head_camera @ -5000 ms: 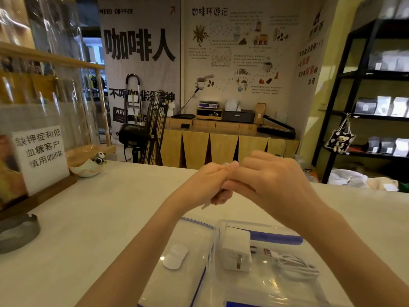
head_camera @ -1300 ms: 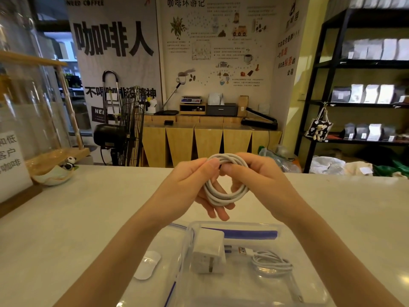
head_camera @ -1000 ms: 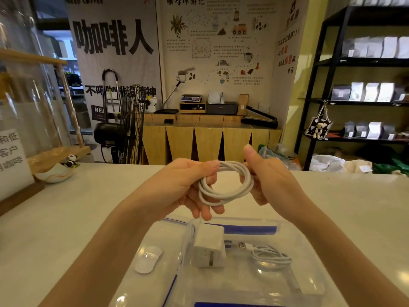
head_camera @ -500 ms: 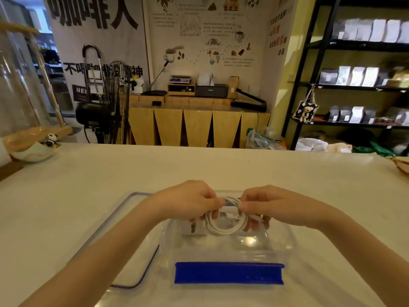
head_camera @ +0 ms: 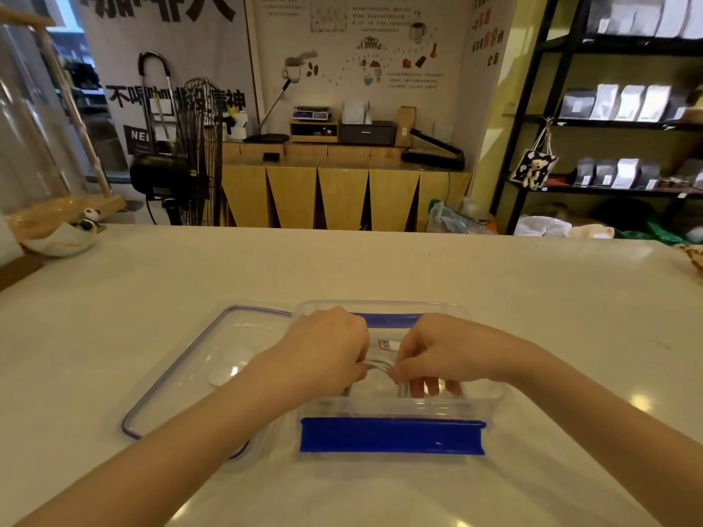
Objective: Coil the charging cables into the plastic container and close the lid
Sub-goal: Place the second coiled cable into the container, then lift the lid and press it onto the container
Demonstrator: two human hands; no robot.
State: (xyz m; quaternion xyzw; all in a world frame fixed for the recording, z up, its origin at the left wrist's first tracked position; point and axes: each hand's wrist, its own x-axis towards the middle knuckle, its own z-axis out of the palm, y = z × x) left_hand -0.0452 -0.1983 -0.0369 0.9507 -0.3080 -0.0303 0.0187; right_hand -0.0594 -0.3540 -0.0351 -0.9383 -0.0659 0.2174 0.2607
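Observation:
A clear plastic container [head_camera: 479, 407] with blue latches sits on the white counter in front of me. Both hands reach down inside it. My left hand [head_camera: 327, 346] and my right hand [head_camera: 433, 349] pinch a coiled white charging cable [head_camera: 376, 365] between them, low in the container. A USB plug [head_camera: 385, 344] shows between the hands. The clear lid [head_camera: 178, 378] with a purple seal lies flat to the left of the container, with a small white oval object [head_camera: 228, 370] lying on or under it. The white charger and the second cable are hidden by my hands.
The white counter [head_camera: 380, 268] stretches wide around the container. A small bowl with a panda figure [head_camera: 61, 237] stands at the far left edge. A woven object [head_camera: 694, 256] peeks in at the far right. Behind the counter are a fan, wooden cabinets and black shelves.
The hands came down from chest height with the coiled cable and lowered it into the container. The view has tilted down and forward.

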